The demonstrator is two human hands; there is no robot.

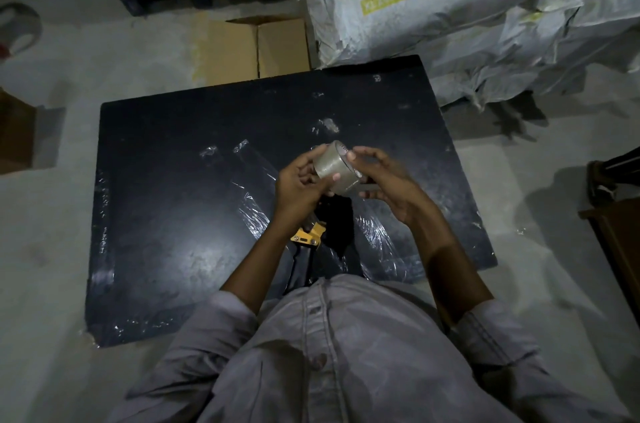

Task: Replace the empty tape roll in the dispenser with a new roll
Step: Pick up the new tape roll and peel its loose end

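Clearly full tape roll (337,168), brownish translucent, between both hands.

Both hands raised over black tabletop (166,214). Tape roll (336,168) held between them, tilted, core end facing up-right. Left hand (300,182) cups roll from left, thumb on its wound face. Right hand (388,182) at roll's right end, fingertips on rim. Tape dispenser (313,236), yellow-and-black, lies on table beneath the hands. Clear tape scraps (254,211) stuck to tabletop.
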